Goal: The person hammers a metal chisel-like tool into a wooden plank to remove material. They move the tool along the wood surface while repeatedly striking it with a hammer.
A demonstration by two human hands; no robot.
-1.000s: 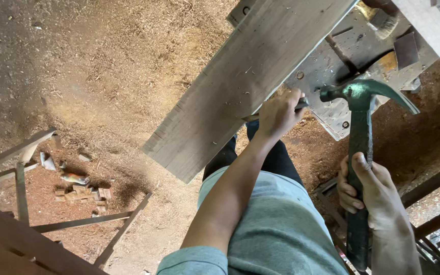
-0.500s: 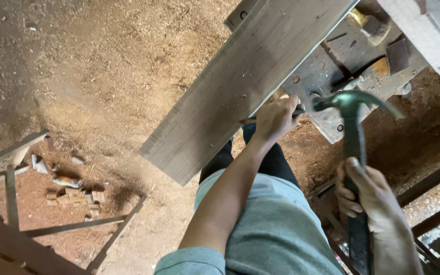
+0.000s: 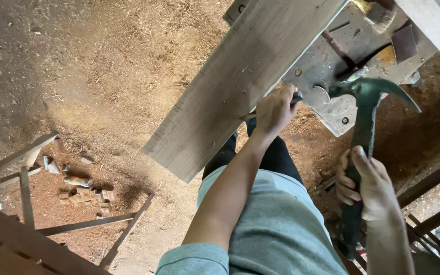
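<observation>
My left hand (image 3: 275,109) grips a thin dark tool (image 3: 295,99) held against the edge of a long grey wooden plank (image 3: 240,84) that runs diagonally from upper right to lower left. My right hand (image 3: 365,188) is closed around the handle of a dark green claw hammer (image 3: 365,109). The hammer's head points left, close to the thin tool and apart from it. The plank rests on a worn grey metal machine table (image 3: 332,61) at the upper right.
Sawdust covers the floor (image 3: 103,66). Small wood offcuts (image 3: 85,193) lie at the lower left beside thin wooden slats (image 3: 82,224). Dark beams (image 3: 429,183) cross at the lower right. A pale board (image 3: 436,25) sits at the top right corner.
The hammer head has dipped left toward the thin tool in my left hand. The view has shifted slightly; the plank and my left hand stay in place.
</observation>
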